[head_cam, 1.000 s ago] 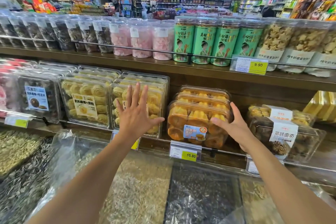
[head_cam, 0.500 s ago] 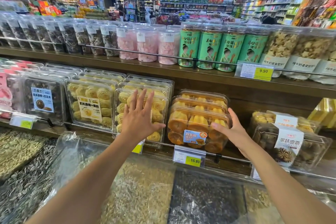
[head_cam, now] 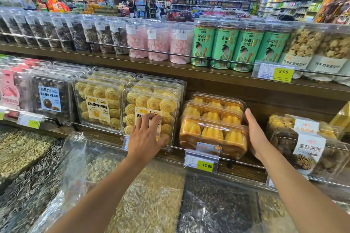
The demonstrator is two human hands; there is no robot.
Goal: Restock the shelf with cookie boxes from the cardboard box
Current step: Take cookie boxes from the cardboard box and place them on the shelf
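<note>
Left hand (head_cam: pixel 145 138), fingers (head_cam: pixel 151 122) loosely bent, tips touching pale cookie box (head_cam: pixel 149 101) front, right hand (head_cam: pixel 255 134), fingers (head_cam: pixel 249 117) straight, flat against orange cookie box (head_cam: pixel 212 134) at its 3 o'clock

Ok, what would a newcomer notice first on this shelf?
The left hand touches the front of a clear box of yellow swirl cookies on the lower shelf, while the right hand lies flat against the stacked orange cookie boxes beside it. Above, four green canisters stand out on the upper shelf.
</note>
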